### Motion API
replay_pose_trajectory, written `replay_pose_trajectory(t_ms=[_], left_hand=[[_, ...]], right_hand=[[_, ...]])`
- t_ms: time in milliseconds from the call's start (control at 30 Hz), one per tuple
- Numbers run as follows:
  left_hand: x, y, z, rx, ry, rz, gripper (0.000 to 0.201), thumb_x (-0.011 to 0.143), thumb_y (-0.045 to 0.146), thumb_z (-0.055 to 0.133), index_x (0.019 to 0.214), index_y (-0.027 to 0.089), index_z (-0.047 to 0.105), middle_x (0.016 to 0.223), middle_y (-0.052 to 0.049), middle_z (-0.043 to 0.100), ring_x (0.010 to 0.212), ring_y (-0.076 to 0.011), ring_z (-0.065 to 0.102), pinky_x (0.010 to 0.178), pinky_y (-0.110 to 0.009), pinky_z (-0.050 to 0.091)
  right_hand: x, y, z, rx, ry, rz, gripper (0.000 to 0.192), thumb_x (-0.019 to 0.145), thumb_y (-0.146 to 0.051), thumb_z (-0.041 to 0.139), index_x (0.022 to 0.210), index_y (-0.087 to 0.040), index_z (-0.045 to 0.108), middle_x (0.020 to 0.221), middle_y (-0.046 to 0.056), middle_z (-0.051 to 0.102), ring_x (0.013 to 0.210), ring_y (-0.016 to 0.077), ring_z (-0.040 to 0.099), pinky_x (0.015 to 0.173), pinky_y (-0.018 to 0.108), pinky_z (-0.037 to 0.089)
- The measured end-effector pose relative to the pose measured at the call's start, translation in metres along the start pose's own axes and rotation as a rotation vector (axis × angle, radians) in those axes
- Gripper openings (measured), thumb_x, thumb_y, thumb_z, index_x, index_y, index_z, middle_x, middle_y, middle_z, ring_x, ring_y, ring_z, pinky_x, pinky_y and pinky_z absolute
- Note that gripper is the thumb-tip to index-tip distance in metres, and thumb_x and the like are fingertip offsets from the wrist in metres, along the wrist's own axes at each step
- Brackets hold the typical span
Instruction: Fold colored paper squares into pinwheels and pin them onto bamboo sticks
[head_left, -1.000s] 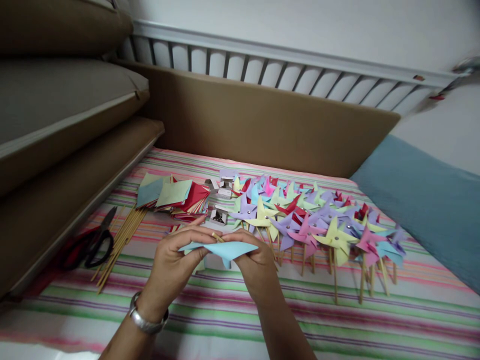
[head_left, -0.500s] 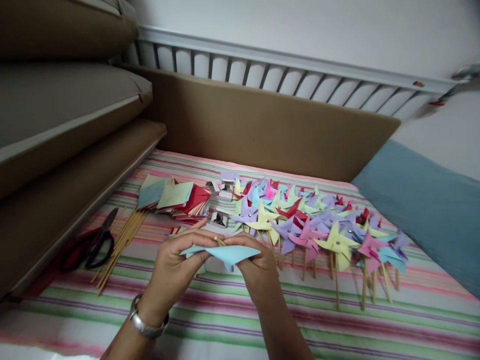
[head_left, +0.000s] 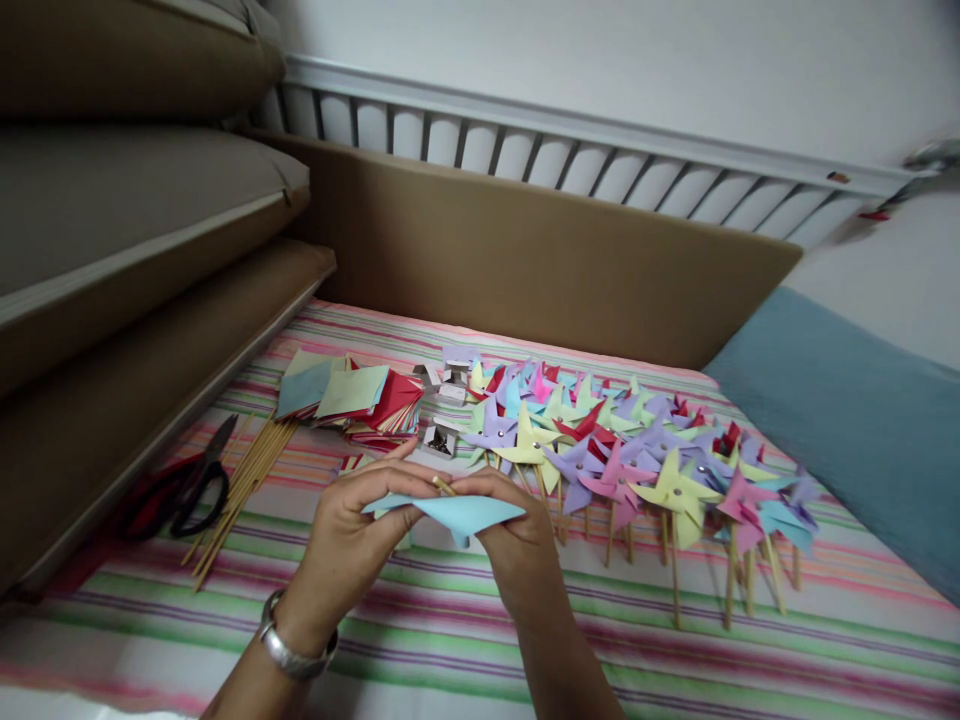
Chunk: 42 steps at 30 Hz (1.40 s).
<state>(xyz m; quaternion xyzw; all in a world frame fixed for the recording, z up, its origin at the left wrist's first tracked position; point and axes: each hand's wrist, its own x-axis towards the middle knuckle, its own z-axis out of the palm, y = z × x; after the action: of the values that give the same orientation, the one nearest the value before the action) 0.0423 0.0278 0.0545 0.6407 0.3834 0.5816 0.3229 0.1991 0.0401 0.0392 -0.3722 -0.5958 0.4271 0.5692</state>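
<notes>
Both hands are up over the striped sheet, pinching a light blue paper piece (head_left: 457, 513) between them: the left hand (head_left: 352, 535) grips its left edge with thumb on top, the right hand (head_left: 517, 545) clamps the right side. A thin wooden stick (head_left: 443, 486) pokes up where the fingertips meet (how far it runs below is hidden by the paper). A silver watch (head_left: 295, 650) sits on the left wrist. Just past the hands lies a crowd of finished pinwheels (head_left: 637, 450) on sticks, overlapping too much to count. To their left, a stack of coloured paper squares (head_left: 349, 395) and small silvery boxes (head_left: 442, 410), any print on them too small to read. Loose sticks (head_left: 244, 480) and red-handled scissors (head_left: 180, 485) lie near the brown cushion (head_left: 135, 400). No writing is legible anywhere. A blue pillow (head_left: 847, 420) is cut off at the right edge.
</notes>
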Motion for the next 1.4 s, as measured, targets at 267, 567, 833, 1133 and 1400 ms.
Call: replay_pose_trajectory(t_ms=[267,567,833,1133,1400], left_hand=[[0.0007,0.001,0.0007,-0.014,0.004,-0.003,0.005,0.074,0.019,0.066,0.075,0.022,0.069,0.083,-0.003,0.073,0.082,-0.0191,0.067,0.101,-0.048,0.038],[-0.0007,0.0022,0.0022,-0.037,0.059,0.002,0.006,0.07,0.016,0.069,0.071,0.022,0.068,0.079,-0.002,0.071,0.079,-0.0179,0.066,0.099,-0.046,0.041],[-0.0012,-0.0006,0.0026,-0.086,0.05,-0.002,0.006,0.07,0.016,0.069,0.071,0.022,0.069,0.079,-0.002,0.072,0.078,-0.0179,0.066,0.1,-0.048,0.039],[-0.002,-0.0008,0.0017,-0.109,0.055,-0.013,0.007,0.069,0.015,0.07,0.07,0.022,0.069,0.077,-0.001,0.072,0.077,-0.0175,0.066,0.101,-0.05,0.037],[-0.0013,-0.0011,0.002,-0.143,0.059,-0.028,0.008,0.069,0.015,0.07,0.069,0.022,0.069,0.076,-0.001,0.072,0.076,-0.0166,0.066,0.102,-0.048,0.036]], right_hand=[[0.0005,0.0012,-0.0009,0.018,-0.012,-0.031,0.018,0.071,-0.012,0.061,0.078,-0.024,0.072,0.068,0.001,0.062,0.063,0.014,0.057,0.056,0.025,0.043],[0.0008,0.0006,-0.0023,-0.044,-0.029,-0.014,0.012,0.074,-0.021,0.062,0.079,-0.022,0.073,0.069,0.003,0.063,0.064,0.0157,0.058,0.057,0.026,0.044],[-0.0002,-0.0008,-0.0028,-0.046,-0.027,-0.027,0.012,0.074,-0.021,0.063,0.08,-0.024,0.073,0.07,0.002,0.064,0.064,0.0155,0.059,0.057,0.025,0.044],[-0.0012,-0.0046,-0.0001,-0.044,-0.022,-0.027,0.012,0.074,-0.018,0.062,0.077,-0.024,0.072,0.068,0.001,0.061,0.064,0.0141,0.056,0.059,0.024,0.042],[-0.0022,-0.0033,0.0014,-0.074,-0.019,-0.016,0.012,0.075,-0.022,0.06,0.065,-0.019,0.067,0.064,0.001,0.055,0.06,0.0129,0.051,0.056,0.024,0.04]])
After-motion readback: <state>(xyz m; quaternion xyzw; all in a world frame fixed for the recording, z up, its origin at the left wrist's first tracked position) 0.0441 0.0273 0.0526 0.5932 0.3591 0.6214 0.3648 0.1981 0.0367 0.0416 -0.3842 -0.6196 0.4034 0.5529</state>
